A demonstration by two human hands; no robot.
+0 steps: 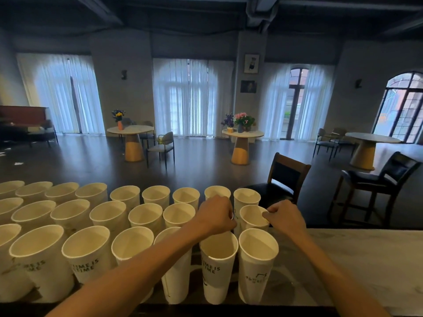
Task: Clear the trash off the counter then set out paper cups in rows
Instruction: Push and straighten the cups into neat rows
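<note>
Standing in three rows on the marble table (366,252), white paper cups (91,250) filled its left part; roughly twenty-five showed, the left ones cut off by the frame's edge. Two dark bar chairs (286,179) stood just beyond the table. Both hands reached to the middle row's right end. The left hand (215,216) had its fingers curled over a cup hidden beneath it. The right hand (283,216) pinched the rim of the end cup (253,216) between its fingers (266,213).

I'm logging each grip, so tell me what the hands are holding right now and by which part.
The right hand pinches the middle-row end cup by its rim. The left hand is curled over a cup beside it; that hold is hidden.
</note>
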